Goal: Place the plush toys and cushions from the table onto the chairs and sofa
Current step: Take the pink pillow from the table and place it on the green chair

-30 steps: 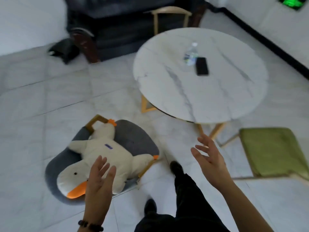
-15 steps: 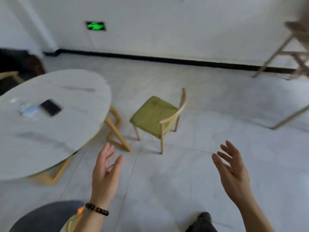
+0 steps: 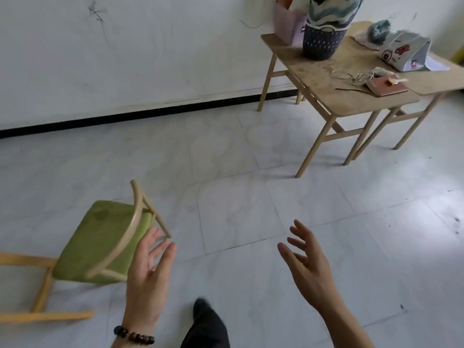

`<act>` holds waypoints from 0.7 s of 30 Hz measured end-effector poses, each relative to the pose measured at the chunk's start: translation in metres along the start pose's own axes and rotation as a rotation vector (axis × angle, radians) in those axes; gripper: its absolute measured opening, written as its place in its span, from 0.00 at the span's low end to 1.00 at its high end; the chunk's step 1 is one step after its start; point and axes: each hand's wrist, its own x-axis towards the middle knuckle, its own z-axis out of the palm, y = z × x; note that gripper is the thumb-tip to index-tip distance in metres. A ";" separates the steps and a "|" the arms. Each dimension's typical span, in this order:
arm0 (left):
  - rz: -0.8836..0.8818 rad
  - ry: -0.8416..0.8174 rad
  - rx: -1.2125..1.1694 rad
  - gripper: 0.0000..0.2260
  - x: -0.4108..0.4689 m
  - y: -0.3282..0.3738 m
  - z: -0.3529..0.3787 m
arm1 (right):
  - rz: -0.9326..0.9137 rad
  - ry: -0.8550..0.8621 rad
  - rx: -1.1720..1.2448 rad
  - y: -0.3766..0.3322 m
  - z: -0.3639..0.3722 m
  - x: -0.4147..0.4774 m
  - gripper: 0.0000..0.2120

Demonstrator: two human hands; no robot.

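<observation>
A wooden chair with a green seat (image 3: 100, 241) stands at the lower left, its curved backrest toward me. My left hand (image 3: 148, 275) is open, palm inward, just right of that backrest, holding nothing. My right hand (image 3: 308, 267) is open too, fingers spread, over bare floor. A wooden table (image 3: 346, 79) stands at the upper right. On it sits a dark perforated basket (image 3: 322, 43) stuffed with a blue-white patterned soft item (image 3: 331, 11); whether that is a cushion I cannot tell.
The wooden table also bears a pink box (image 3: 288, 26), a white printed bag (image 3: 406, 51), cords and a pink notebook (image 3: 386, 87). Yellow wooden legs (image 3: 37, 315) of other furniture show at the left edge. My dark trouser leg and shoe (image 3: 206, 320) are at the bottom.
My view has swung right: the round marble table and the duck plush on the grey chair have left the frame, and the wooden table has come in. Both hands stay open and empty.
</observation>
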 end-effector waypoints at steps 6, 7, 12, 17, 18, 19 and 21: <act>-0.030 0.001 0.000 0.21 0.141 -0.021 0.083 | 0.009 0.053 -0.042 0.005 0.000 0.154 0.29; -0.032 -0.012 0.003 0.21 0.171 -0.019 0.098 | 0.005 0.067 -0.057 -0.001 -0.001 0.183 0.29; 0.056 -0.121 0.069 0.22 0.318 0.042 0.180 | -0.035 0.148 -0.101 -0.054 -0.020 0.324 0.28; 0.139 -0.227 0.079 0.23 0.446 0.114 0.262 | -0.047 0.257 -0.058 -0.087 -0.034 0.445 0.27; 0.140 -0.245 0.072 0.23 0.470 0.122 0.280 | -0.039 0.277 -0.040 -0.087 -0.034 0.469 0.27; 0.138 -0.259 0.072 0.23 0.493 0.128 0.298 | -0.030 0.297 -0.024 -0.085 -0.033 0.494 0.27; 0.128 -0.271 0.079 0.23 0.541 0.133 0.337 | -0.005 0.324 0.005 -0.077 -0.029 0.548 0.28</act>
